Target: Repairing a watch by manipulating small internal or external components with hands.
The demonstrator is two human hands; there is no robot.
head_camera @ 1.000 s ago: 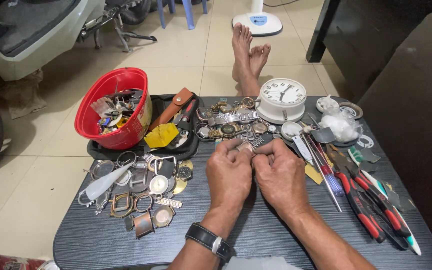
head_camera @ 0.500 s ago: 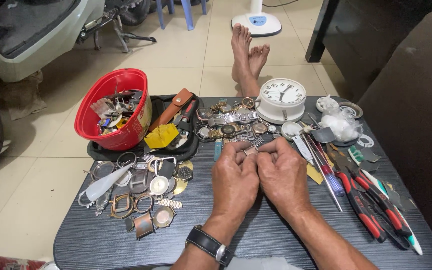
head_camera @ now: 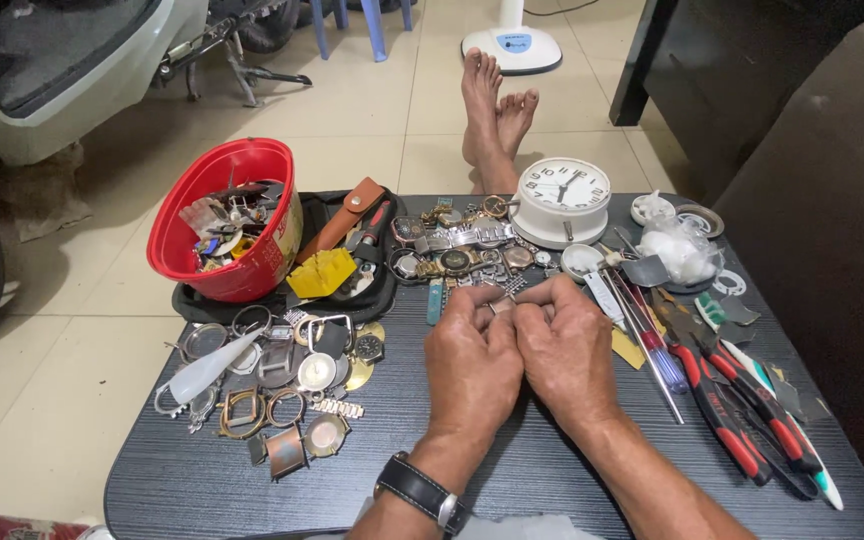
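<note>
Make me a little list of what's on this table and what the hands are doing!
Table: dark tabletop covered with watch parts
Left hand: fingertips pinch a small metal piece, too small to identify
Right hand: touches the left, pinching the same piece
Left wrist: black-strapped wristwatch
Far left: red bowl full of small parts
Near left: loose watch cases
Far middle: white clock
Right side: red-handled pliers and screwdrivers

A red bowl (head_camera: pixel 227 225) of parts, a white clock (head_camera: pixel 562 200) and red-handled pliers (head_camera: pixel 727 405) lie on the dark table (head_camera: pixel 552 480)
</note>
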